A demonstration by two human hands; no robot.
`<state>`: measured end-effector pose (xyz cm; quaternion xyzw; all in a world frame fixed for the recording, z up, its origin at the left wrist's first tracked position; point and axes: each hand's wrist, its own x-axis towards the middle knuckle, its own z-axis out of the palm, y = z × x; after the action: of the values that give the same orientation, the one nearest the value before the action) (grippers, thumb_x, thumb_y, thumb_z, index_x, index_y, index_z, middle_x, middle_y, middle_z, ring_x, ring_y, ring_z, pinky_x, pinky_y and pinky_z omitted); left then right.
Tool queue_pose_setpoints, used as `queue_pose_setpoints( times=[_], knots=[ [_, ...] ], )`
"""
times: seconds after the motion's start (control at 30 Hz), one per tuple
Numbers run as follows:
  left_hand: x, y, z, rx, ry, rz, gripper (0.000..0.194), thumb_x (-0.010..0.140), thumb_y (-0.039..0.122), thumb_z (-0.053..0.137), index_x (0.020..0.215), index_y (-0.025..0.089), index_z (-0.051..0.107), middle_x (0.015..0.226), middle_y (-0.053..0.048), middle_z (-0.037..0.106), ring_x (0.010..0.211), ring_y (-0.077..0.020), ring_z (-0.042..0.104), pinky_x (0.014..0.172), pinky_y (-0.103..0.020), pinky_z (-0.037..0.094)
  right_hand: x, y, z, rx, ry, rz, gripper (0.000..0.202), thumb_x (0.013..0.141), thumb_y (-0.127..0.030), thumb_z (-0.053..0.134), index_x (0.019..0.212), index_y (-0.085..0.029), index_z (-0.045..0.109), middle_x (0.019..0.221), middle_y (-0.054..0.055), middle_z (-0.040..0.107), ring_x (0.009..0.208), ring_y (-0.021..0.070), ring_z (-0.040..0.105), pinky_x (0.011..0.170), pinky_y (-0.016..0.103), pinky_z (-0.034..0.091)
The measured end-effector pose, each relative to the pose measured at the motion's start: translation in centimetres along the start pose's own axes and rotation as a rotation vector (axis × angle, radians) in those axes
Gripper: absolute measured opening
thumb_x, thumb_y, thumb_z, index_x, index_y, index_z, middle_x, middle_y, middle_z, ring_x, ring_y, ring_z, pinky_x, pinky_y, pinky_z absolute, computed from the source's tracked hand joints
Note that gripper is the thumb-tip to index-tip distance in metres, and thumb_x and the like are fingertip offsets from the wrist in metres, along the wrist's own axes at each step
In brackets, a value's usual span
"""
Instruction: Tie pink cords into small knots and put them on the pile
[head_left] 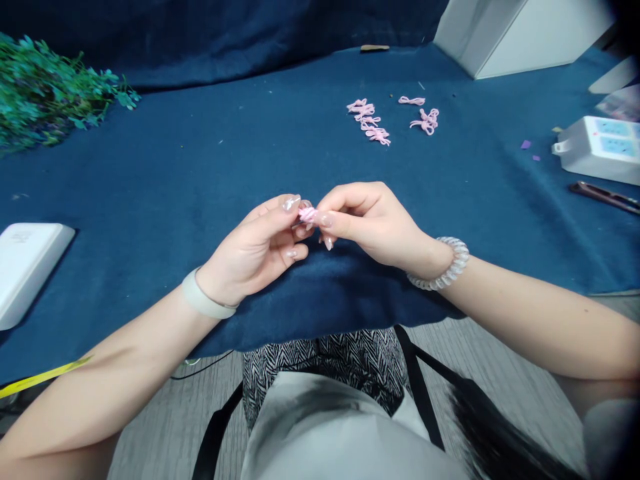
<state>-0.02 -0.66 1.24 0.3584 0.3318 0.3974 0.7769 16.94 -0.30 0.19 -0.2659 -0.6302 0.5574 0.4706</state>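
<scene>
A small knotted bundle of pink cord (pixel 308 215) is pinched between my two hands above the near part of the table. My left hand (pixel 265 243) grips its left side with thumb and fingertips, the other fingers curled beneath. My right hand (pixel 373 220) pinches the right side between thumb and forefinger. Fingers cover part of the cord, so its full shape is hidden. Farther back lie a row of pink cord knots (pixel 370 122), a single pink cord loop (pixel 411 101) and a pink knotted cord (pixel 426 122).
Blue cloth (pixel 240 147) covers the table. Green leafy plants (pixel 55 93) stand far left, above a white box-like device (pixel 30 267). On the right are a white power strip (pixel 600 150) and a dark pen-like tool (pixel 603 195). A white box (pixel 525 33) stands behind. Yellow tape (pixel 45 377) lies near left.
</scene>
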Motion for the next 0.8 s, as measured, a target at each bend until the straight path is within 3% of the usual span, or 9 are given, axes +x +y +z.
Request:
queue_pose_setpoints(
  times=[0.43, 0.6, 0.67, 0.8],
  knots=[
    [-0.03, 0.1, -0.03, 0.119, -0.017, 0.073, 0.023, 0.072, 0.031, 0.077, 0.069, 0.016, 0.06, 0.065, 0.001, 0.056, 0.062, -0.0091, 0.054, 0.05, -0.018, 0.042, -0.09, 0.71, -0.5, 0.071, -0.037, 0.053, 0.028, 0.079, -0.039, 0.07, 0.074, -0.013, 0.062, 0.061, -0.004, 0.06, 0.057, 0.0049, 0.054, 0.057, 0.018, 0.045],
    [-0.11, -0.23, 0.15, 0.201, 0.035, 0.236, 0.029, 0.072, 0.036, 0.077, 0.092, 0.019, 0.065, 0.079, 0.0, 0.063, 0.065, -0.0098, 0.058, 0.05, -0.019, 0.045, -0.19, 0.82, -0.56, 0.09, -0.052, 0.081, 0.028, 0.08, -0.039, 0.07, 0.073, -0.013, 0.063, 0.058, -0.004, 0.059, 0.055, 0.0056, 0.052, 0.055, 0.019, 0.043],
    [-0.19, -0.44, 0.31, 0.213, 0.05, 0.29, 0.034, 0.068, 0.029, 0.08, 0.097, 0.021, 0.065, 0.084, 0.0, 0.065, 0.069, -0.0097, 0.059, 0.053, -0.018, 0.046, -0.22, 0.88, -0.59, 0.096, -0.057, 0.083, 0.028, 0.08, -0.038, 0.07, 0.071, -0.013, 0.063, 0.057, -0.004, 0.058, 0.054, 0.0055, 0.052, 0.055, 0.019, 0.042],
    [-0.3, -0.57, 0.59, 0.271, 0.118, 0.321, 0.032, 0.059, 0.009, 0.084, 0.085, 0.019, 0.067, 0.086, -0.001, 0.067, 0.073, -0.009, 0.062, 0.061, -0.016, 0.046, -0.26, 0.89, -0.64, 0.063, -0.052, 0.099, 0.03, 0.08, -0.04, 0.07, 0.069, -0.013, 0.063, 0.055, -0.003, 0.058, 0.054, 0.0057, 0.051, 0.056, 0.019, 0.041]
  ],
)
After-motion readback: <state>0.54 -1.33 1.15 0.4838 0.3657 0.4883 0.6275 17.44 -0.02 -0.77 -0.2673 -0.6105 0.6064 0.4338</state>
